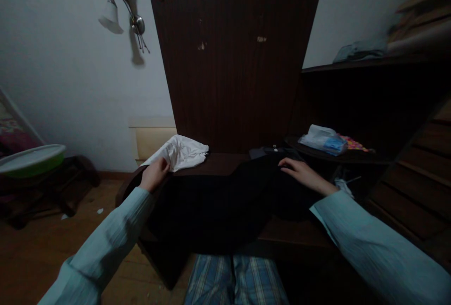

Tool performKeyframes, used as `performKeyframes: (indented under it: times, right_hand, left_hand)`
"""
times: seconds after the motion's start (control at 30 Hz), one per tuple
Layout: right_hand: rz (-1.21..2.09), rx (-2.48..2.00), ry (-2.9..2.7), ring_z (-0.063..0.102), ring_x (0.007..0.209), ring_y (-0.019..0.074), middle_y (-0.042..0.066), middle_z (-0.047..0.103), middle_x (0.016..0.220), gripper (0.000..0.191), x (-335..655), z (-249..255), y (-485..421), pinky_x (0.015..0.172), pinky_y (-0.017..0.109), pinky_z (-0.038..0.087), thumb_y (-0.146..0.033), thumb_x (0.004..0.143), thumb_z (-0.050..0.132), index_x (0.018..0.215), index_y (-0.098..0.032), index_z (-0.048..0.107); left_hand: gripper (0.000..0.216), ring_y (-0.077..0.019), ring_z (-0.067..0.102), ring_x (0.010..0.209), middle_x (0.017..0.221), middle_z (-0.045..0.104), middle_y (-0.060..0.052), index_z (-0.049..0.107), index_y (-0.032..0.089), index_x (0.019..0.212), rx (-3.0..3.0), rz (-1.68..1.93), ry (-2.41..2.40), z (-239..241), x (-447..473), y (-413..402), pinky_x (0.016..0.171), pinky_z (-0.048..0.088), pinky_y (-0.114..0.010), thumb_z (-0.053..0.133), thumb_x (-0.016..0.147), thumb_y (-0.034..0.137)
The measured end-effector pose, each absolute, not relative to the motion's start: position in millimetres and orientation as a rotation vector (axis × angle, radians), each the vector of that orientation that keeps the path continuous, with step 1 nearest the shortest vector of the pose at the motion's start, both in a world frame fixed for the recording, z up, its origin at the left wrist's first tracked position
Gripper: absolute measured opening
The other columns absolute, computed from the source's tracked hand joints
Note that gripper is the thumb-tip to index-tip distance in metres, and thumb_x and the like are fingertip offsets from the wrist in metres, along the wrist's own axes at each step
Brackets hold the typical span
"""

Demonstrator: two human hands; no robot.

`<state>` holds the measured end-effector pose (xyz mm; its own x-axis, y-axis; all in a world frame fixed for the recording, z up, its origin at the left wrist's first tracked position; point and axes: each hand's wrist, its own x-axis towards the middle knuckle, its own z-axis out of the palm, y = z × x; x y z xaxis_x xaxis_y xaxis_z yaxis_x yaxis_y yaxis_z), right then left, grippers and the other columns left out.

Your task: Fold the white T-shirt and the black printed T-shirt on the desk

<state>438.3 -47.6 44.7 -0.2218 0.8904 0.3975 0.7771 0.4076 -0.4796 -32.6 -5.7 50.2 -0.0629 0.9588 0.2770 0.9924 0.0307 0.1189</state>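
Observation:
A black garment (211, 201) lies spread across the dark wooden desk (292, 235); its exact kind is lost in the dim light. At its left end, my left hand (155, 173) is closed, gripping the cloth's edge. On the far right part of the same garment, my right hand (299, 171) pinches the fabric between thumb and fingers. A crumpled white cloth (185, 151) rests at the desk's back left corner, just beyond my left hand. Dark grey folded fabric (260, 152) sits behind the garment, against the back panel.
A tall brown panel (232, 60) rises behind the desk. On the right, a shelf (380, 158) holds a plastic tissue pack (322, 140). A green-rimmed basin (35, 160) stands on a low stand at left. A lamp (112, 17) hangs on the wall.

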Motion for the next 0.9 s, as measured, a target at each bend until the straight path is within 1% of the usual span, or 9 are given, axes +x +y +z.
performKeyframes:
  times: [0.13,0.2,0.3,0.37,0.43,0.57,0.63,0.77,0.9]
  right_hand:
    - [0.164,-1.462,-1.939,0.060,0.083,0.0225,0.004,0.066,0.085,0.029,454.3,38.6,-53.1,0.078,0.037,0.046,-0.049,0.073,0.046,0.078,-0.023,0.059]
    - [0.133,-1.512,-1.844,0.061,0.083,0.0229,0.006,0.066,0.087,0.034,462.7,36.6,-51.9,0.078,0.037,0.047,-0.051,0.073,0.045,0.083,-0.022,0.060]
    - [0.118,-1.560,-1.834,0.060,0.086,0.0233,0.009,0.063,0.100,0.044,467.5,30.0,-46.5,0.080,0.038,0.047,-0.052,0.071,0.049,0.102,-0.020,0.056]
    - [0.118,-1.571,-1.934,0.058,0.094,0.0247,0.010,0.058,0.112,0.053,464.7,22.2,-42.4,0.085,0.039,0.045,-0.050,0.069,0.053,0.113,-0.020,0.051]
    - [0.119,-1.614,-2.053,0.054,0.102,0.0262,0.010,0.056,0.116,0.055,458.1,12.7,-39.7,0.088,0.040,0.043,-0.047,0.068,0.057,0.116,-0.021,0.049]
    - [0.000,-1.786,-2.204,0.053,0.100,0.0270,0.010,0.058,0.108,0.033,439.6,-3.2,-43.0,0.084,0.039,0.043,-0.029,0.069,0.057,0.101,-0.020,0.057]
    - [-0.137,-1.832,-2.232,0.053,0.095,0.0255,0.011,0.058,0.104,0.019,430.6,-6.3,-48.5,0.079,0.037,0.044,-0.018,0.070,0.052,0.088,-0.020,0.058]
    - [-0.271,-1.913,-2.196,0.055,0.088,0.0230,0.012,0.059,0.094,0.015,421.4,-2.5,-56.9,0.070,0.031,0.043,-0.011,0.074,0.044,0.082,-0.019,0.054]
    - [-0.151,-1.985,-1.974,0.059,0.074,0.0205,0.007,0.061,0.081,0.012,428.4,5.4,-54.0,0.060,0.028,0.041,-0.018,0.079,0.040,0.087,-0.020,0.049]
  left_hand:
    - [0.054,-0.0268,0.062,0.084,0.088,0.065,-0.011,0.060,0.017,0.086,-2.408,-0.022,-2.162,28.1,-20.5,-43.3,0.069,0.045,-0.032,0.031,0.076,0.061]
    - [0.063,-0.0298,0.060,0.090,0.099,0.063,-0.014,0.059,0.015,0.096,-2.469,0.132,-2.146,12.3,-18.2,-56.6,0.074,0.045,-0.035,0.036,0.069,0.067]
    - [0.076,-0.0342,0.052,0.106,0.126,0.047,-0.019,0.048,0.012,0.117,-2.468,0.186,-2.137,-11.6,-14.2,-67.2,0.084,0.043,-0.039,0.048,0.063,0.065]
    - [0.067,-0.0328,0.047,0.113,0.130,0.044,-0.018,0.046,0.012,0.119,-2.477,0.099,-2.119,-23.2,-9.8,-69.7,0.090,0.040,-0.039,0.047,0.069,0.057]
    - [0.046,-0.0290,0.048,0.113,0.124,0.049,-0.017,0.050,0.013,0.112,-2.502,0.004,-2.076,-29.8,-4.6,-71.1,0.092,0.038,-0.036,0.042,0.077,0.042]
    - [0.026,-0.0259,0.054,0.105,0.115,0.056,-0.016,0.053,0.016,0.099,-2.498,-0.171,-2.058,-32.6,2.1,-73.7,0.089,0.040,-0.035,0.038,0.078,0.020]
    - [0.023,-0.0256,0.059,0.096,0.104,0.062,-0.015,0.051,0.016,0.097,-2.459,-0.276,-2.142,-30.7,-0.9,-72.3,0.083,0.043,-0.035,0.038,0.079,0.021]
    - [0.019,-0.0220,0.062,0.080,0.082,0.065,-0.010,0.049,0.018,0.083,-2.308,-0.691,-2.389,-23.3,-23.3,-61.0,0.074,0.046,-0.031,0.032,0.080,0.027]
    - [0.029,-0.0234,0.061,0.085,0.088,0.066,-0.012,0.051,0.017,0.084,-1.917,-1.050,-2.600,-20.3,-47.7,-55.3,0.075,0.046,-0.033,0.029,0.081,0.034]
